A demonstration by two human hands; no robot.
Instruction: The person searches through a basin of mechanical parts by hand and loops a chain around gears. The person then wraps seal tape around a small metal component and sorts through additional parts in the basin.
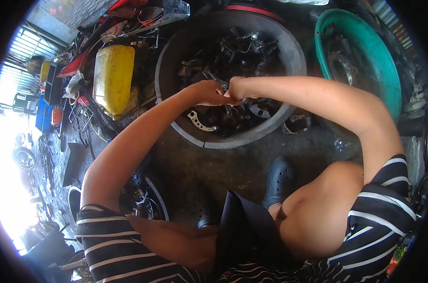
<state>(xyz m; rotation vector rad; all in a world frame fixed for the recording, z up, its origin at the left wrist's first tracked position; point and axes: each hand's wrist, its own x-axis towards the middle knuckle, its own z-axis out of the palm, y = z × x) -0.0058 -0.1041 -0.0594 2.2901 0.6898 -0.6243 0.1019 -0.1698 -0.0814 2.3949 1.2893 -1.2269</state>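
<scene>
My left hand and my right hand meet above a large black tub of loose metal parts. Between them is a dark, narrow metal part, its end poking out past my fingers; its exact kind is hard to make out. The fingers of both hands are closed around it and partly hide it. Below my left hand, in the tub, lies a curved silver bracket with holes. A rounded grey metal piece rests in the tub below my right hand.
A green basin with metal parts stands at the right. To the left is a yellow plastic jug, with red panels and clutter behind it. Another round container of parts sits by my left leg. My clogs are on the floor.
</scene>
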